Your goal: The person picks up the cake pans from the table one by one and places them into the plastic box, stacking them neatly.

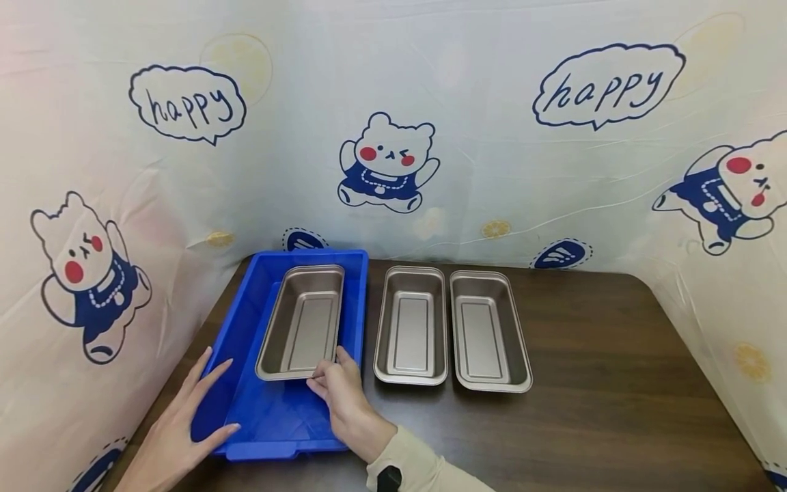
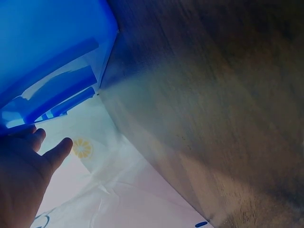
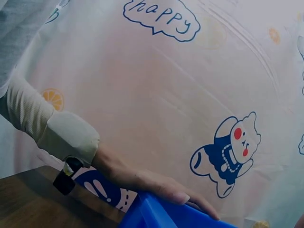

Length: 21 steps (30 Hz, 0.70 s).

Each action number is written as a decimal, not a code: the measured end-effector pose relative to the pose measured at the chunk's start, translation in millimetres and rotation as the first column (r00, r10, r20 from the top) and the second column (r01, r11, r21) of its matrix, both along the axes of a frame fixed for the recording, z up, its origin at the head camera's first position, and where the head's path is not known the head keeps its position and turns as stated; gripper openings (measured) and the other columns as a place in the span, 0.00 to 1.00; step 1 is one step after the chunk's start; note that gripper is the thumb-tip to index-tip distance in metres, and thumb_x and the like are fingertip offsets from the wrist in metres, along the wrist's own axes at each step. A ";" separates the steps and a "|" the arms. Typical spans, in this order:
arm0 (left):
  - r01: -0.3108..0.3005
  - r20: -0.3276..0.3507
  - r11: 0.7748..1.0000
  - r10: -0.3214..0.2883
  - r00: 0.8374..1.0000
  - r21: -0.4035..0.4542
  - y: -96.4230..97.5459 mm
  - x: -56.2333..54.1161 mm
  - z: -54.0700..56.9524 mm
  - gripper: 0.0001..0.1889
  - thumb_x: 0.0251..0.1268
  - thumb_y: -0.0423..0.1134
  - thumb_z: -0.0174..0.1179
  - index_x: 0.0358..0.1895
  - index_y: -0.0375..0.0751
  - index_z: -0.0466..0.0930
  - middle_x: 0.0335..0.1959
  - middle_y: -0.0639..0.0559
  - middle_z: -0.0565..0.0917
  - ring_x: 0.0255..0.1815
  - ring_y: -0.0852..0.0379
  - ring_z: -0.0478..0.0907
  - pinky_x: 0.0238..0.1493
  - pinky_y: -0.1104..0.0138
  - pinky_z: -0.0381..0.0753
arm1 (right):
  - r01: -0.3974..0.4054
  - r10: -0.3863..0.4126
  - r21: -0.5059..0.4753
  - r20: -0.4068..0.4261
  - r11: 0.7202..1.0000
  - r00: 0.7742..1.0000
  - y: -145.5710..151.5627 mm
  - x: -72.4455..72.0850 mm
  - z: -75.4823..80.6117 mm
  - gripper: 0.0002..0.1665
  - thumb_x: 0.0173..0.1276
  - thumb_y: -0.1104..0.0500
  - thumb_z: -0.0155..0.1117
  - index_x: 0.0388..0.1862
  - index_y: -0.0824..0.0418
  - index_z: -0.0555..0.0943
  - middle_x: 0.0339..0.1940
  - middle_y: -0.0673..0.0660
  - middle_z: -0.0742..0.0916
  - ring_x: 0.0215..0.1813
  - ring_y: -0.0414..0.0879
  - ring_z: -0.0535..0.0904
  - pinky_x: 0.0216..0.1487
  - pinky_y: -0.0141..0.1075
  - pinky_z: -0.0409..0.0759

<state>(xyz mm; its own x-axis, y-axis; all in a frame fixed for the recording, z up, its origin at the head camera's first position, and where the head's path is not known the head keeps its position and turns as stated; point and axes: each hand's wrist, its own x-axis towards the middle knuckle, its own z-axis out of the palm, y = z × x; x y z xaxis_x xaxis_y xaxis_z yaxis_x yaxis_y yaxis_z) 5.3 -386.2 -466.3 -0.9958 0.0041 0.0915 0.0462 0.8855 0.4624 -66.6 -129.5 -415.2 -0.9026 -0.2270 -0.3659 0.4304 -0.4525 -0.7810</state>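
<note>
A metal loaf pan (image 1: 313,328) is inside the blue tray (image 1: 277,417), towards its far right part. My right hand (image 1: 353,406) pinches the pan's near rim at the right corner, thumb low and fingers over the edge. Whether the pan's base touches the tray floor, I cannot tell. At the tray's left wall, my left hand (image 1: 178,427) rests with fingers extended and thumb spread over the near left corner. The left wrist view shows part of the left hand (image 2: 23,175) against the blue tray (image 2: 52,33). Its remaining fingers are hidden there.
Two similar loaf pans, one nearer (image 1: 410,328) and one farther right (image 1: 490,335), stand side by side right of the tray on the dark wooden table (image 1: 602,383). A printed cloth (image 1: 492,178) encloses the table's back and sides.
</note>
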 end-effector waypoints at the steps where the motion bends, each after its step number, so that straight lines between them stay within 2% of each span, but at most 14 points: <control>1: 0.000 -0.003 1.000 0.000 1.000 -0.002 0.2 -0.1 -0.4 0.52 0.61 0.56 0.75 0.85 0.53 0.55 0.89 0.46 0.38 0.73 0.16 0.60 0.50 0.15 0.64 | -0.001 0.001 0.001 0.001 1.000 1.000 0.1 0.3 0.0 0.55 0.53 0.74 0.48 0.82 0.81 0.44 0.84 0.79 0.50 0.63 0.60 0.74 0.73 0.53 0.75; 9: 0.004 -0.013 1.000 -0.004 1.000 0.004 0.8 -0.4 -2.0 0.51 0.61 0.55 0.75 0.85 0.53 0.56 0.89 0.46 0.39 0.73 0.17 0.61 0.49 0.16 0.64 | -0.018 0.018 0.011 0.003 1.000 1.000 0.8 1.2 0.1 0.57 0.53 0.71 0.50 0.81 0.83 0.41 0.81 0.85 0.51 0.79 0.72 0.61 0.76 0.57 0.70; 16: 0.009 -0.027 1.000 -0.009 1.000 0.001 0.7 -1.2 -2.9 0.51 0.60 0.54 0.76 0.85 0.52 0.57 0.89 0.46 0.39 0.73 0.17 0.61 0.49 0.16 0.65 | -0.023 0.022 0.035 0.009 0.999 1.000 3.2 5.1 5.2 0.57 0.53 0.69 0.52 0.81 0.82 0.43 0.82 0.83 0.49 0.78 0.77 0.59 0.77 0.59 0.67; 21: 0.010 -0.033 1.000 -0.010 0.999 -0.002 0.2 -1.5 -3.1 0.51 0.60 0.54 0.76 0.84 0.51 0.58 0.89 0.46 0.40 0.72 0.17 0.61 0.49 0.16 0.65 | -0.090 0.090 0.000 -0.005 0.996 0.996 12.8 8.3 14.4 0.57 0.54 0.69 0.51 0.82 0.81 0.40 0.82 0.83 0.51 0.79 0.79 0.58 0.79 0.61 0.64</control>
